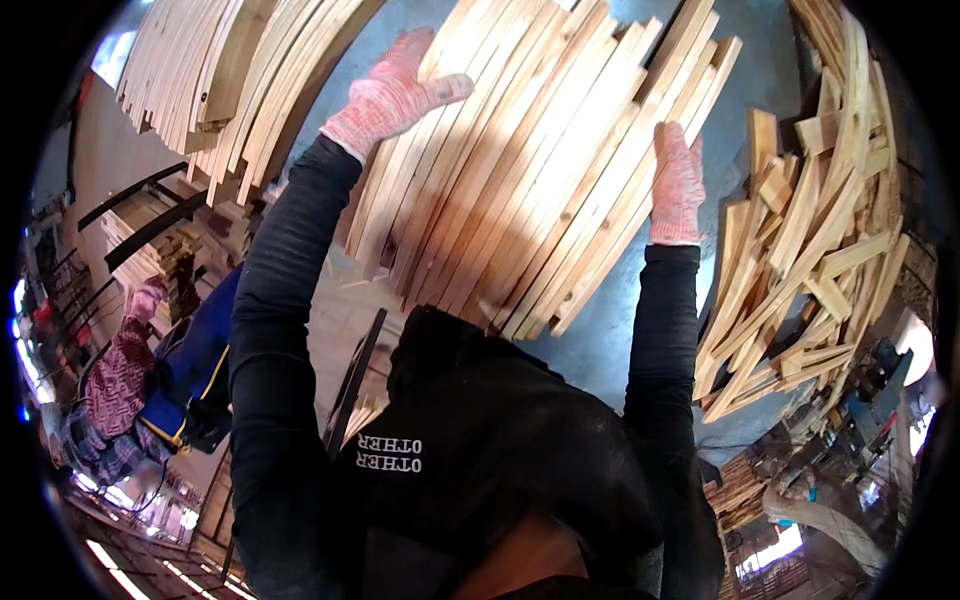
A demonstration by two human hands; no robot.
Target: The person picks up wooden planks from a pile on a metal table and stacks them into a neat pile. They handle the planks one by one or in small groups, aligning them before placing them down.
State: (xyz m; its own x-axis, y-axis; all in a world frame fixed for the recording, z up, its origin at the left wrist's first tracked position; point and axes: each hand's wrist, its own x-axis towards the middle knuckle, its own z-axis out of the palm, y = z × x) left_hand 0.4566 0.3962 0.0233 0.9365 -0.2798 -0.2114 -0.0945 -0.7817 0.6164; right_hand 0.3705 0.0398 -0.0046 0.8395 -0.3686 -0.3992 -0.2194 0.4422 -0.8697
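A wide row of pale wooden slats (520,170) lies side by side in front of me, their ends uneven, the near ends reaching my body. My left hand (395,98), in a pinkish knitted glove, grips the row's left edge, its thumb laid over the top. On the opposite edge, my right hand (679,187) wears a like glove and presses along the outermost slat, its fingers pointing away from me. The row is squeezed between both hands. Beneath it is a blue-grey metal tabletop (612,312). The undersides of the slats are hidden.
Long boards are stacked in a pile (215,75) at the far left. A jumbled heap of wood offcuts (800,260) covers the table's right side. Another person (125,385) in a patterned sleeve is at the left, near a dark metal rack (150,225) with more wood.
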